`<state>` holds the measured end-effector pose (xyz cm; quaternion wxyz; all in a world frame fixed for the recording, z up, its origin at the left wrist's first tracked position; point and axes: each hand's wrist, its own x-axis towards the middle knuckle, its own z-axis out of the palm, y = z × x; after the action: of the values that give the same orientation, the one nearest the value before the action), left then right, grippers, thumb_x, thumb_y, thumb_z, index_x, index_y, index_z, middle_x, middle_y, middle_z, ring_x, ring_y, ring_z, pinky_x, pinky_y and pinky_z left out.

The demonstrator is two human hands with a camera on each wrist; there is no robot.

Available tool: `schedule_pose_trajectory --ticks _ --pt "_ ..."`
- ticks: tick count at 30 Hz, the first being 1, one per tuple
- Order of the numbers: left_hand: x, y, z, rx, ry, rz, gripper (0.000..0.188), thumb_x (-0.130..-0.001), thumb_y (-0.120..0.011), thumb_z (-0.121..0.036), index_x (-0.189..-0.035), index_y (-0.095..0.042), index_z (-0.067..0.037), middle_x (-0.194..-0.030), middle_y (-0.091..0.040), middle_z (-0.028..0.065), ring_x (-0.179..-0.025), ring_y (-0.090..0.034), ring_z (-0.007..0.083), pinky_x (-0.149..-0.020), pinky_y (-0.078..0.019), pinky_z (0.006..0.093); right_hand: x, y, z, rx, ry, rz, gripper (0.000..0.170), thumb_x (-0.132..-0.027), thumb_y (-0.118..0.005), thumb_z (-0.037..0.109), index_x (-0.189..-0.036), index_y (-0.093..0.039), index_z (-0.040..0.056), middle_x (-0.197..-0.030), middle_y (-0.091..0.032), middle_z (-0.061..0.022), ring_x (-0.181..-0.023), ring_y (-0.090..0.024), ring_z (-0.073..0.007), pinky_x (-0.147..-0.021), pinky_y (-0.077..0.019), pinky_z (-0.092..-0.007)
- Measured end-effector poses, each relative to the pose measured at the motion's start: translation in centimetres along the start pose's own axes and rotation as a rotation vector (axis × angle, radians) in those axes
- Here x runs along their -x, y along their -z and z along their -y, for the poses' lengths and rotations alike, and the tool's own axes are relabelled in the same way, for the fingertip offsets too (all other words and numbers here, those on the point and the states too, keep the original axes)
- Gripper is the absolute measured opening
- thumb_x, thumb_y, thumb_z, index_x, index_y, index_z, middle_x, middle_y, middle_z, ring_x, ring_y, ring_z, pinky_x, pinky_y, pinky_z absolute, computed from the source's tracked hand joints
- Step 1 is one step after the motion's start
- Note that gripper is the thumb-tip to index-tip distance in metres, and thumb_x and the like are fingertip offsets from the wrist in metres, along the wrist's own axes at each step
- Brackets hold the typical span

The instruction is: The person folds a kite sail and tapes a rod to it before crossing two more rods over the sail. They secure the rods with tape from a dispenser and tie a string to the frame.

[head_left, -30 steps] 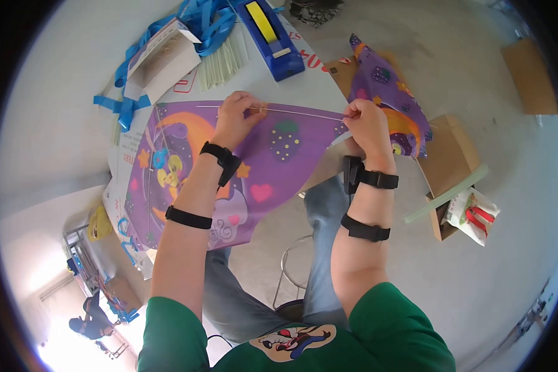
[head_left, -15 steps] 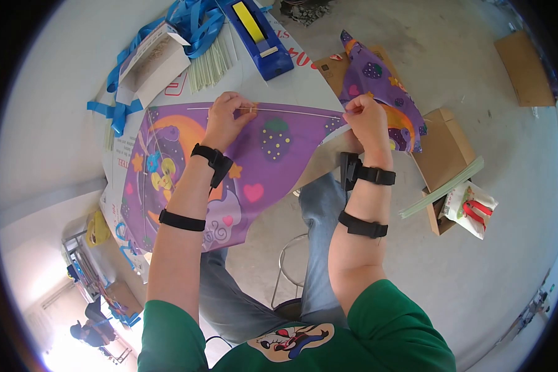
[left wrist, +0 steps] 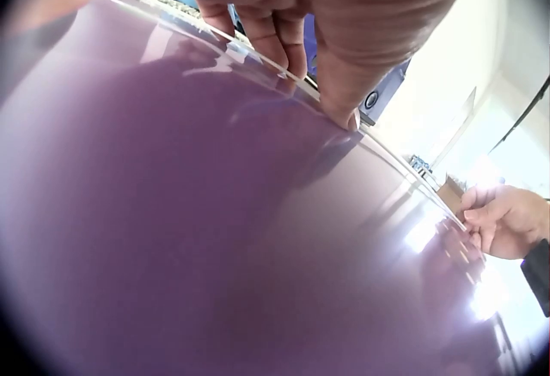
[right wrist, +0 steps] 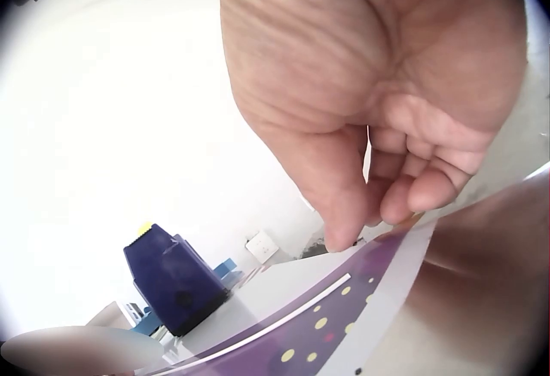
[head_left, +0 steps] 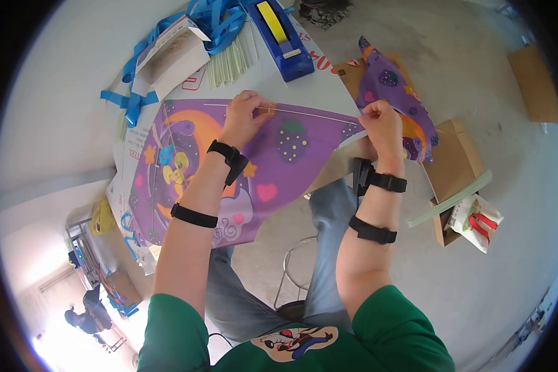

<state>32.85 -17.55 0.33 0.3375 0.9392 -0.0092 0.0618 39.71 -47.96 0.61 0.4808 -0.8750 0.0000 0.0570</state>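
The purple sheet (head_left: 316, 146) lies across the white, red-lettered tabletop (head_left: 279, 84), its lower right side reaching past the edge above the person's lap. The left forearm covers part of its print, and in the left wrist view its surface blurs into glare. The sheet is thin, smooth and glossy, printed with an orange moon, a yellow figure, stars, hearts and a dotted strawberry shape. A slim white rod (head_left: 319, 114) runs along its far edge; the left fingers hide a stretch of it.

The left hand (head_left: 245, 118) is mostly closed, thumb and fingers pinching the sheet's far edge around the rod. The right hand (head_left: 384, 127) pinches the sheet's right corner between thumb and fingertip, its other fingers curled; whether it also grips the rod's end, I cannot tell.

Beyond the sheet are a blue plastic tape dispenser (head_left: 284, 43) with a yellow core, pale thin sticks (head_left: 228, 67), an open white box (head_left: 186, 69) and tangled glossy blue ribbon (head_left: 226, 28), cut off by the frame. Right of the sheet lie a crumpled, similarly printed purple piece (head_left: 384, 87) and an open brown cardboard box (head_left: 456, 158).
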Motion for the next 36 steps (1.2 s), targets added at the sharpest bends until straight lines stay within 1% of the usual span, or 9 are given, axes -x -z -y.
schedule_pose_trajectory --ticks 3,9,13,16,18,20,24,26,36 --pt "0.1 0.0 -0.7 0.056 0.031 -0.009 0.02 -0.071 -0.073 0.002 -0.09 -0.066 -0.002 -0.095 -0.057 0.0081 -0.08 -0.06 0.0161 -0.074 -0.0504 0.0267 0.1 0.1 0.3 0.012 0.024 -0.029 0.018 -0.067 -0.071 0.003 -0.083 -0.063 0.0013 -0.077 -0.063 -0.0107 -0.074 -0.062 -0.0258 -0.067 -0.0483 -0.0328" --pt "0.1 -0.1 0.1 0.025 0.014 -0.009 0.023 -0.07 -0.073 0.002 -0.092 -0.066 -0.002 -0.096 -0.057 0.0084 -0.08 -0.06 0.0173 -0.074 -0.0506 0.027 -0.1 0.0 0.1 -0.005 0.007 -0.067 0.017 -0.069 -0.071 0.004 -0.082 -0.062 0.0014 -0.077 -0.063 -0.0105 -0.074 -0.062 -0.0257 -0.067 -0.0482 -0.0325" --pt "0.1 0.2 -0.9 -0.012 0.015 -0.007 0.02 -0.07 -0.074 -0.001 -0.089 -0.067 -0.004 -0.095 -0.057 0.0083 -0.079 -0.06 0.0181 -0.074 -0.0504 0.0271 -0.1 0.0 0.3 -0.032 -0.009 -0.085 0.015 -0.07 -0.071 0.004 -0.082 -0.063 0.0015 -0.076 -0.064 -0.0104 -0.072 -0.062 -0.0252 -0.067 -0.0485 -0.0329" --pt "0.1 0.2 -0.7 -0.036 0.014 -0.01 0.018 -0.071 -0.074 -0.003 -0.088 -0.068 -0.007 -0.094 -0.056 0.008 -0.077 -0.06 0.0184 -0.073 -0.0502 0.0274 -0.3 -0.1 0.0 0.019 0.059 -0.083 0.015 -0.07 -0.07 0.005 -0.083 -0.063 0.0015 -0.075 -0.065 -0.0101 -0.071 -0.063 -0.0243 -0.066 -0.0491 -0.0324" --pt "0.2 0.3 -0.6 -0.039 0.008 -0.029 0.018 -0.071 -0.074 -0.005 -0.088 -0.069 -0.008 -0.093 -0.056 0.0079 -0.076 -0.06 0.0185 -0.072 -0.05 0.0276 -0.3 0.0 0.2 -0.01 0.035 -0.099 0.015 -0.07 -0.07 0.005 -0.083 -0.064 0.0013 -0.074 -0.065 -0.0102 -0.071 -0.063 -0.0233 -0.066 -0.0495 -0.0317" --pt "0.2 0.3 -0.8 0.048 0.06 -0.019 0.017 -0.069 -0.076 -0.015 -0.085 -0.071 -0.015 -0.089 -0.06 0.0054 -0.085 -0.059 0.0233 -0.077 -0.0467 0.0359 -0.2 -0.1 0.5 -0.028 0.032 -0.082 0.015 -0.071 -0.07 0.005 -0.083 -0.064 0.0009 -0.074 -0.065 -0.0101 -0.071 -0.063 -0.0225 -0.067 -0.0495 -0.0308" --pt "0.2 0.2 -0.5 0.046 0.074 -0.009 0.019 -0.069 -0.076 -0.017 -0.087 -0.071 -0.017 -0.092 -0.059 0.0042 -0.09 -0.058 0.0235 -0.082 -0.0428 0.0376 0.0 0.0 1.1 -0.044 0.009 -0.082 0.014 -0.072 -0.07 0.003 -0.083 -0.063 0.0004 -0.073 -0.064 -0.0092 -0.069 -0.062 -0.0204 -0.065 -0.0487 -0.0297" --pt "0.3 0.1 -0.5 -0.009 0.067 -0.018 0.02 -0.069 -0.076 -0.019 -0.089 -0.071 -0.019 -0.096 -0.059 0.0028 -0.096 -0.055 0.0246 -0.086 -0.04 0.0398 0.0 0.0 1.2 -0.043 0.007 -0.076 0.013 -0.072 -0.07 0.003 -0.083 -0.063 0.0003 -0.073 -0.063 -0.0089 -0.068 -0.061 -0.0198 -0.065 -0.0485 -0.0293" --pt "0.2 0.1 -0.3 0.019 0.07 0.0 0.019 -0.069 -0.077 -0.019 -0.088 -0.07 -0.018 -0.098 -0.058 0.0021 -0.097 -0.055 0.0247 -0.086 -0.0387 0.04 -0.1 -0.5 0.8 -0.045 0.039 -0.088 0.013 -0.072 -0.07 0.002 -0.083 -0.063 0.0007 -0.073 -0.063 -0.0091 -0.068 -0.061 -0.0201 -0.064 -0.0485 -0.0295"
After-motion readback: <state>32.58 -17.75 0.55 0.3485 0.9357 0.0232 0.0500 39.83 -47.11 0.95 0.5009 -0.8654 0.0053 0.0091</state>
